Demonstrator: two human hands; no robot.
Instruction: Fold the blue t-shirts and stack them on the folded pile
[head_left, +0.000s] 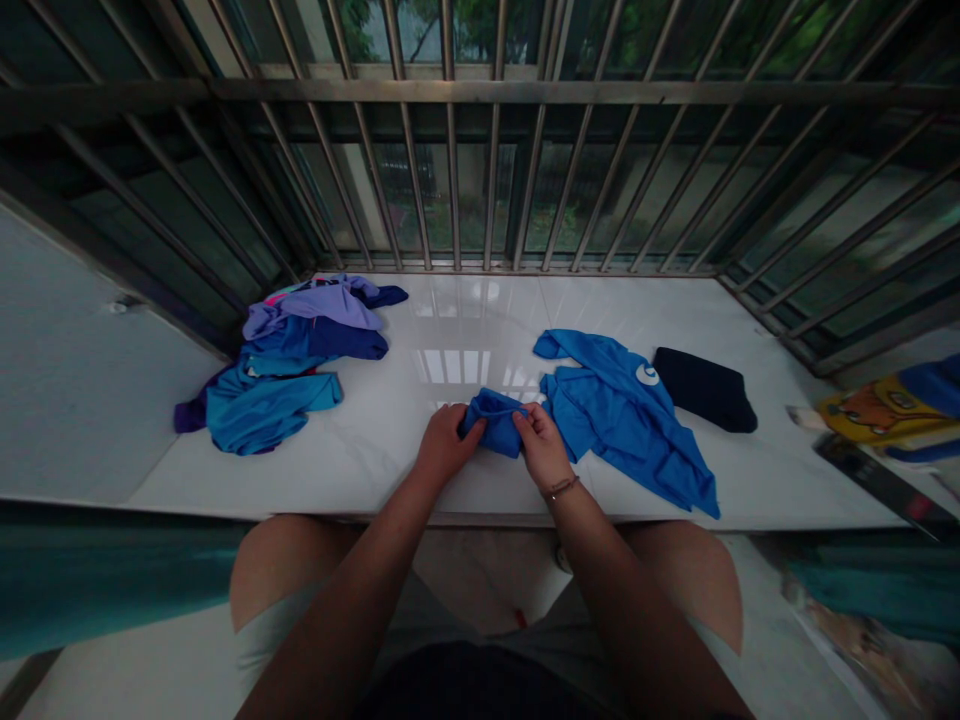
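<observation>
Through the head camera I look down on two bare hands, which meet at the small blue cloth [501, 437], near the front edge of the white ledge [442, 310]. The cloth is bunched or folded in a compact form, and it is between the two hands, just beyond the gap of the knees [289, 555].

The left hand [444, 447] comes from the lower left, its forearm slanting inward. Its thumb lies on the left part of the cloth and presses it; the other fingers are curled and partly hidden from me, so I cannot tell how each one is placed. The right hand [546, 450] comes in from the lower right, in nearly mirrored manner, with a thin bracelet [562, 487] on the wrist. Its thumb and forefinger pinch the right upper edge of the same cloth. Both forearms make together a shape like a roof.

Just beside the right hand lies a larger blue garment [615, 405], spread unevenly, and beyond it a dark folded cloth [705, 388]. Well apart from the left hand I see a heap of clothes [277, 400] in purple and blue.
</observation>
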